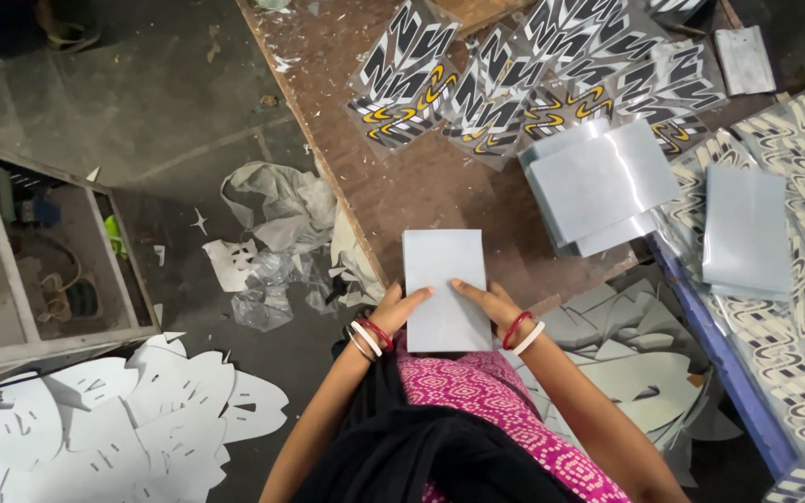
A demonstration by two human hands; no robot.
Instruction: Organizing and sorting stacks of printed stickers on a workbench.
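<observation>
Looking down through the head camera, I see both hands closed on one stack of plain grey cards (443,289), held upright-long at the near edge of the brown bench (402,186). My left hand (393,309) clamps the stack's lower left edge, thumb lying across the face; my right hand (488,303) clamps the lower right edge, thumb likewise on top. Both wrists carry red and white bangles, and the forearms converge from below over a pink patterned garment. On the bench beyond the stack lies a spread of black-and-white zigzag printed cards (514,79), some with yellow marks, and to the right a fanned pile of silver-grey sheets (598,182). A further grey stack (745,233) rests on a patterned sheet over a blue-edged surface (715,335). The bench's left edge runs diagonally; beside it the concrete floor (142,102) holds crumpled plastic wrap (281,224) and white die-cut offcuts (114,428). A metal-framed rack (48,270) stands further left.
</observation>
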